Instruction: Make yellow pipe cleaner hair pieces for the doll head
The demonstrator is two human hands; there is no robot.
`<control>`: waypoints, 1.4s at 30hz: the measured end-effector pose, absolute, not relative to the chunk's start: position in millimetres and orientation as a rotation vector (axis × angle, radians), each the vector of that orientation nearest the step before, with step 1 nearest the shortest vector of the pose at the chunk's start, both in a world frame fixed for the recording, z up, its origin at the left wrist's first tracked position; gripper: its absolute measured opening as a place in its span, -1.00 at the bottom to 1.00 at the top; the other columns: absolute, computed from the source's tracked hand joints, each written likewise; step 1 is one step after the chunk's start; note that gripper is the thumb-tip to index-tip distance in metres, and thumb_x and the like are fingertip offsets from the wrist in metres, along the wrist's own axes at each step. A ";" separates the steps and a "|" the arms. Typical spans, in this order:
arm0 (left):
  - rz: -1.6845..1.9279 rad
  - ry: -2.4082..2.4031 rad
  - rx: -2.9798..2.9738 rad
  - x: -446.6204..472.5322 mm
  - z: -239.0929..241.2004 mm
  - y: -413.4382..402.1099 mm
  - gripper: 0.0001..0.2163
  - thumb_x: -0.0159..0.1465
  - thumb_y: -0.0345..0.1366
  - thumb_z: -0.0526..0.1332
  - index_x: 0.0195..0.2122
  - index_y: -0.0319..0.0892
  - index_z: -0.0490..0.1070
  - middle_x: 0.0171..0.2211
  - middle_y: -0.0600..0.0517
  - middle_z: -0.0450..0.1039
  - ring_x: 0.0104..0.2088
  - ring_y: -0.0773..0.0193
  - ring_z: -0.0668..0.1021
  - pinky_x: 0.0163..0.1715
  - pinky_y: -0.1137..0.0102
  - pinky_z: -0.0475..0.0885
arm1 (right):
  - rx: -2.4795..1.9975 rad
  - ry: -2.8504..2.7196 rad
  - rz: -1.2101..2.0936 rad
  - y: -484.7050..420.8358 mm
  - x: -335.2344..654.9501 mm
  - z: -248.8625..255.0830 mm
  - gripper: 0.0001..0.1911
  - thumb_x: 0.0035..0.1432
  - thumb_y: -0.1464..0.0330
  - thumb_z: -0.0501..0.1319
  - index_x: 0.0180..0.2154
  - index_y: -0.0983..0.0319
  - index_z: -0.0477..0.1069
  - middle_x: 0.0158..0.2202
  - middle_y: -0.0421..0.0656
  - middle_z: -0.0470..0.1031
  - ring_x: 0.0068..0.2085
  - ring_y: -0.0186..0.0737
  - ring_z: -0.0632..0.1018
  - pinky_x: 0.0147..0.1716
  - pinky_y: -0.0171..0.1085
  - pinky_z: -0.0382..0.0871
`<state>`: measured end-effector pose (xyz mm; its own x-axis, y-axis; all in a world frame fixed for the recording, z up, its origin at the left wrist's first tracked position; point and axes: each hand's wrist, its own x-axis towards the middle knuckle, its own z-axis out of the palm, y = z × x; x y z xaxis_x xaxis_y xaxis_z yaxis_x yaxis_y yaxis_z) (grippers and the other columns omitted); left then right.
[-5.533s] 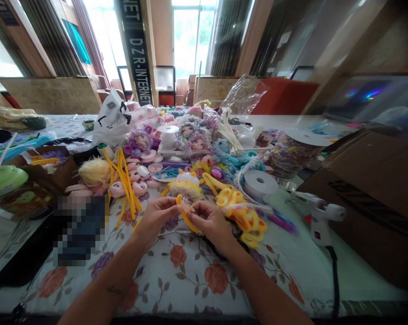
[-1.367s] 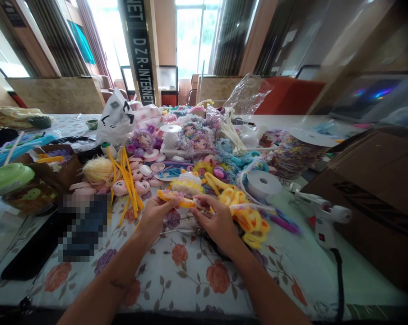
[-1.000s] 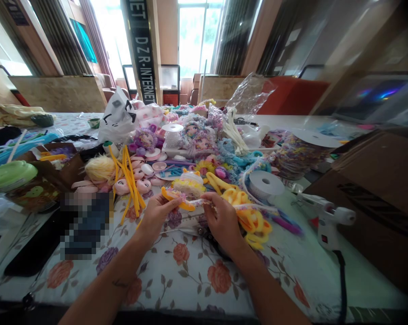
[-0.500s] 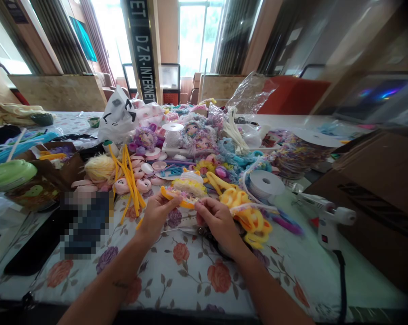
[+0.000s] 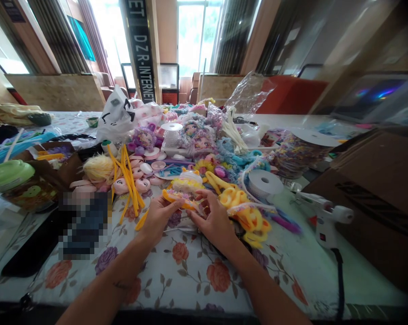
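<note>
Between my hands is a yellow fuzzy strip [image 5: 171, 196] with a pastel, confetti-like trim along it. My left hand [image 5: 158, 216] pinches its left part between thumb and fingers. At the strip's right end, my right hand [image 5: 212, 221] has its thumb and fingers curved but apart; whether a fingertip touches the trim is unclear. Just behind lies a yellow and white fluffy piece [image 5: 187, 180], partly covered by the strip. To the right sits a heap of yellow plush cord [image 5: 238, 201], with a white trim strand running over it.
Yellow strips [image 5: 126, 176] lie across doll heads [image 5: 142, 185] at left. A white spool [image 5: 265, 182] and a glue gun [image 5: 326, 221] with its cord stand right, beside a cardboard box [image 5: 369, 203]. A green-lidded jar [image 5: 28, 185] is far left. Dolls and trims pile up behind.
My right hand's fingers have spread from a pinch at the strip's right end. My left hand keeps its hold, and the strip has shifted slightly.
</note>
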<state>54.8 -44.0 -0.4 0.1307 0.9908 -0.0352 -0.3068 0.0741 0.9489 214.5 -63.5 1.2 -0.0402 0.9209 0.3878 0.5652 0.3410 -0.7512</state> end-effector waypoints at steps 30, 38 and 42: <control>1.229 0.798 1.000 61.6 6.6 -50.0 -0.81 0.11 -0.22 0.35 -0.33 -0.23 0.49 -0.43 0.03 0.48 -0.43 0.39 0.48 -0.37 0.50 0.42 | -1.126 -1.364 1.213 -64.3 212.6 8.3 -0.73 0.07 0.18 0.25 -0.43 0.23 0.30 -0.58 -0.31 0.24 -0.58 -0.41 0.24 -0.64 -0.41 0.14; 1.208 0.788 0.983 60.4 8.4 -50.8 -0.80 -0.01 -0.32 0.43 -0.35 -0.24 0.51 -0.43 0.03 0.51 -0.39 0.36 0.50 -0.34 0.50 0.41 | -1.142 -1.372 1.150 -66.6 208.1 7.1 -0.73 0.06 0.19 0.26 -0.45 0.24 0.30 -0.59 -0.29 0.29 -0.59 -0.40 0.30 -0.62 -0.40 0.18; 1.219 0.807 0.943 59.3 7.0 -49.5 -0.81 -0.04 -0.33 0.44 -0.41 -0.25 0.52 -0.47 0.04 0.50 -0.45 0.38 0.48 -0.39 0.52 0.39 | -1.158 -1.406 1.161 -65.9 205.6 4.8 -0.71 0.02 0.17 0.28 -0.47 0.25 0.31 -0.58 -0.26 0.35 -0.58 -0.37 0.36 -0.59 -0.37 0.23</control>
<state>59.3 -49.5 7.0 0.1750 0.9845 -0.0137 -0.3967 0.0833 0.9142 205.6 -65.9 4.8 -0.1086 0.9897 0.0929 0.0962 0.1034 -0.9900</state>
